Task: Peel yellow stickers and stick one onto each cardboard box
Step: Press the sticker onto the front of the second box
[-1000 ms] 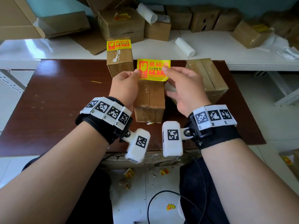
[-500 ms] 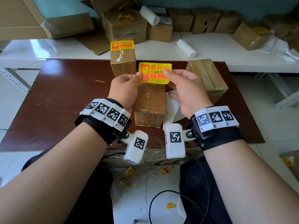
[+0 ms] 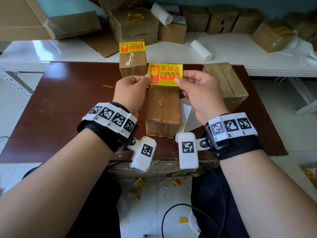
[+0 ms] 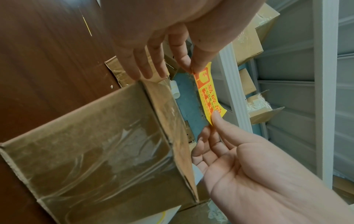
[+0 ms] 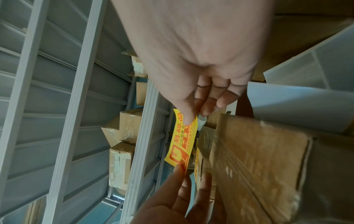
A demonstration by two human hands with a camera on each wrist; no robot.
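Note:
Both hands hold a yellow sticker (image 3: 164,74) stretched flat over the far end of the middle cardboard box (image 3: 163,107) on the brown table. My left hand (image 3: 146,79) pinches its lower left corner and my right hand (image 3: 178,80) pinches its lower right edge. In the left wrist view the sticker (image 4: 208,97) hangs a little above the box (image 4: 107,144), apart from it. The right wrist view shows the sticker (image 5: 184,141) held by thumb and finger beside the box (image 5: 258,159). Behind stands a box (image 3: 133,66) bearing a sticker (image 3: 131,47). A bare box (image 3: 224,81) lies to the right.
A white backing sheet (image 3: 187,115) lies on the table (image 3: 68,109) right of the middle box. Behind the table, a white bench (image 3: 231,48) carries several boxes and paper rolls (image 3: 201,50). Sticker scraps (image 3: 139,183) litter the floor by my legs.
The white backing sheet has dropped onto the table right of the middle box. Both hands have kept their pinch and brought the sticker slightly nearer over the box.

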